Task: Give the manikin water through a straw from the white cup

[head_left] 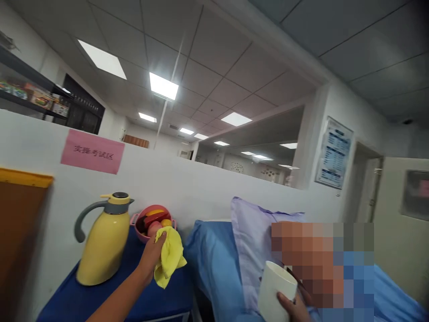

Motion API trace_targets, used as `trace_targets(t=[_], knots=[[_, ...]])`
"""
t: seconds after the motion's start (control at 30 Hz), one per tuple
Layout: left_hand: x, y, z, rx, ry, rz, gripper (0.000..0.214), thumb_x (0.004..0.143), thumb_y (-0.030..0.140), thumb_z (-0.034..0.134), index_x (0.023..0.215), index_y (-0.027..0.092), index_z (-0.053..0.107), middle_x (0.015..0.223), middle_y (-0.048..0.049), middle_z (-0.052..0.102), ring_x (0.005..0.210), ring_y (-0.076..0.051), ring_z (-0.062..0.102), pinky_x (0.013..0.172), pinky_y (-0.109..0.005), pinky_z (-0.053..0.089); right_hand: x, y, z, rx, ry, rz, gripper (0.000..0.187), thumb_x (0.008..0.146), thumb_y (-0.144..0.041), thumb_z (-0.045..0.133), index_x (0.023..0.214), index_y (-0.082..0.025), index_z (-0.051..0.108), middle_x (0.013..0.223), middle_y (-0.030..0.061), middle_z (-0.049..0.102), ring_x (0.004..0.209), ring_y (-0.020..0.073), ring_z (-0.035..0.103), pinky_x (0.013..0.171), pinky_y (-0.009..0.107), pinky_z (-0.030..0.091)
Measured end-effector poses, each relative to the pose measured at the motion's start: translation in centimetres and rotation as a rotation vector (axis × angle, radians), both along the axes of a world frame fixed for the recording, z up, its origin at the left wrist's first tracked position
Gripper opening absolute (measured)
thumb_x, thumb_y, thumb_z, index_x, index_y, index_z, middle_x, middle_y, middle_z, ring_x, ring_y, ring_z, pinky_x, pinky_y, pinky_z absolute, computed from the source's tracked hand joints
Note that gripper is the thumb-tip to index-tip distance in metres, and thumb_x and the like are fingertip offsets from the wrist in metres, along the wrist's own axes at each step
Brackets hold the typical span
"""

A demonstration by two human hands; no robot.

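Observation:
My left hand reaches over the bedside cabinet, its fingers closed on a crumpled yellow cloth. The cloth hangs in front of a pink bowl holding fruit. To the left of this hand stands a yellow thermos jug with a grey handle and black lid button. At the lower right, my right hand grips a white mug, which leans slightly. The inside of the mug does not show. Behind it are a lavender pillow and a blurred-out patch covering part of a figure on the bed.
Dark blue covering lies over the cabinet top. Blue bedding is to its right. A low white partition with a pink sign runs behind. A brown panel stands at left, a door at right.

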State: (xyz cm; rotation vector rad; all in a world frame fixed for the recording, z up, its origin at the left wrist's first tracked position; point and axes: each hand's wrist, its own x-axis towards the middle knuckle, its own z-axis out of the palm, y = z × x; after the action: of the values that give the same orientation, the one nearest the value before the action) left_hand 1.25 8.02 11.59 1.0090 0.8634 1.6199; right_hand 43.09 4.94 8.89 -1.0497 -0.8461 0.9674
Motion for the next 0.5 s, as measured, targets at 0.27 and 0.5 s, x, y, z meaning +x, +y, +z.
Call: trace_targets(t=[0.27, 0.5], knots=[[-10.3, -0.4, -9.9, -0.319, -0.304, -0.035, 0.025, 0.086, 0.039, 0.063, 0.094, 0.015, 0.057, 0.079, -0.01, 0.073, 0.075, -0.027, 0.073, 0.073, -0.041, 0.06, -24.4, 4.2, -3.6, 0.125, 0.048, 0.364, 0.08, 0.051, -0.046, 0.09, 0.119, -0.02, 0.058, 0.092, 0.0067, 0.072, 0.085, 0.0272, 0.066, 0.082, 0.041, 0.051], [-10.6, 0.4, -12.7, -0.256, -0.169, 0.046, 0.033, 0.078, 0.046, 0.07, 0.089, 0.016, 0.062, 0.082, -0.01, 0.073, 0.082, -0.028, 0.072, 0.076, -0.039, 0.059, -30.6, 7.3, -4.9, 0.136, 0.06, 0.403, 0.075, 0.047, -0.042, 0.091, 0.112, -0.021, 0.062, 0.099, 0.0058, 0.07, 0.095, 0.0285, 0.064, 0.086, 0.042, 0.05]])
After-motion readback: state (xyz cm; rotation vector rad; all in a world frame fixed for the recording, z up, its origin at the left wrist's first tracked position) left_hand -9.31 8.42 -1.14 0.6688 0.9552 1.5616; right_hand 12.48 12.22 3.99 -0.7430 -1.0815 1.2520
